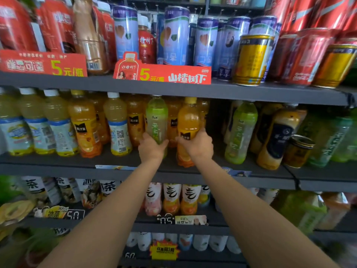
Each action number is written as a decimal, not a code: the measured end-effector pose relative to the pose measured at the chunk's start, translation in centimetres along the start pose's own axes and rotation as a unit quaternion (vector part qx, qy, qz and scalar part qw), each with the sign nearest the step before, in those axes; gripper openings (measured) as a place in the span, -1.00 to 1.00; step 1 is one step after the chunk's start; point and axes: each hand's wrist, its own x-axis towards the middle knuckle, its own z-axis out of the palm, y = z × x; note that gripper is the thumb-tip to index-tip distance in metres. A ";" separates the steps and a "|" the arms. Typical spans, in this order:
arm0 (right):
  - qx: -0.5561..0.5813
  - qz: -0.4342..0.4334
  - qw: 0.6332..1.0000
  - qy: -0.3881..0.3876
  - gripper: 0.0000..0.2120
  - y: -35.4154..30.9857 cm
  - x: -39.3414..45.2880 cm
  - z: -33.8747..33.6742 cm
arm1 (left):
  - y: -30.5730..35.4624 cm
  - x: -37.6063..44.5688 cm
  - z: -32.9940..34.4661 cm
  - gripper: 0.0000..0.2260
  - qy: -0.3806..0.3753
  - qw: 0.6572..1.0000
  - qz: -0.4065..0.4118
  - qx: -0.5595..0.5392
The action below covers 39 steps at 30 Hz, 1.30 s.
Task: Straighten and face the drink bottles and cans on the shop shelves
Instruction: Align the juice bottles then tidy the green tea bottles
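On the middle shelf [58,161], my left hand [151,148] grips the lower part of a pale green tea bottle [156,118], which stands upright among the orange juice bottles. My right hand [197,145] is wrapped around an orange juice bottle [188,120] with a yellow cap and a black label, just right of the green one. Both bottles sit at the front of the shelf, close together. More orange juice bottles [85,122] and pale yellow bottles with blue-white labels [34,124] line the shelf to the left.
Right of my hands is a dark gap [216,122], then a leaning green bottle [240,132], a tilted dark-labelled bottle [278,136] and a small jar [298,150]. The upper shelf holds blue cans [176,35], yellow cans [252,59] and red cans [307,57]. Lower shelves carry tea bottles.
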 end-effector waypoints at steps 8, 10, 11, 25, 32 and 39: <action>-0.016 0.027 0.999 0.021 -0.37 0.8 -0.6 -1.7 | 1.5 -1.3 1.7 -0.51 -0.078 0.995 0.049 0.044; -0.025 0.037 0.998 0.034 -0.37 1.6 -0.5 -2.9 | 2.2 -2.2 2.9 -0.48 -0.079 0.995 0.047 0.041; -0.028 0.033 0.998 0.040 -0.38 2.1 -0.5 -3.5 | 2.6 -2.5 3.4 -0.46 -0.079 0.995 0.048 0.040; -0.030 -0.147 0.989 -0.002 -0.42 1.6 -3.5 -4.4 | 0.9 -4.2 1.1 -0.52 -0.141 0.985 0.099 -0.022; -0.018 -0.185 0.983 0.002 -0.40 -1.4 -7.5 -1.9 | -1.8 -4.0 -4.6 -0.57 -0.122 0.977 0.175 -0.005; 0.017 -0.167 0.986 0.006 -0.40 -7.1 -10.0 3.7 | -6.9 -0.4 -12.4 -0.63 -0.010 0.994 0.107 -0.017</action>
